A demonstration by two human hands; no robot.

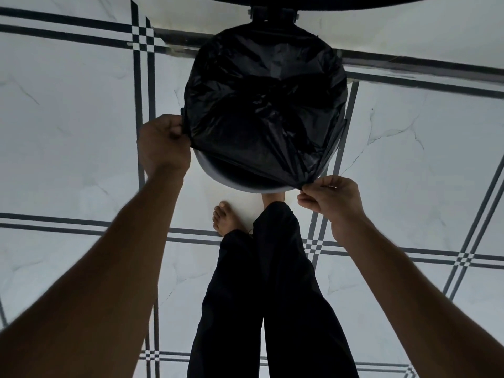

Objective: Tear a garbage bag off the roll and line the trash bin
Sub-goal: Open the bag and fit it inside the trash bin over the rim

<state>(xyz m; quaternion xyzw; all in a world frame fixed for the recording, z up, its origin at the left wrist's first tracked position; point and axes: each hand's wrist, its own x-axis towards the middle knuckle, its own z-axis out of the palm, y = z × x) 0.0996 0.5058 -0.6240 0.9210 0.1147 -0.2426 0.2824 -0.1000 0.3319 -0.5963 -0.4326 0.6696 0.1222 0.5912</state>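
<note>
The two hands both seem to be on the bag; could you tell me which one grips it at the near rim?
The right hand pinches the black bag at the bin's near rim. The left hand holds it further round, at the bin's left side.

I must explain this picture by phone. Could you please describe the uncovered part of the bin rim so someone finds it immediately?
Find the round trash bin on the tiled floor. A black garbage bag covers most of it. The bare rim is the smooth grey arc nearest the feet.
</note>
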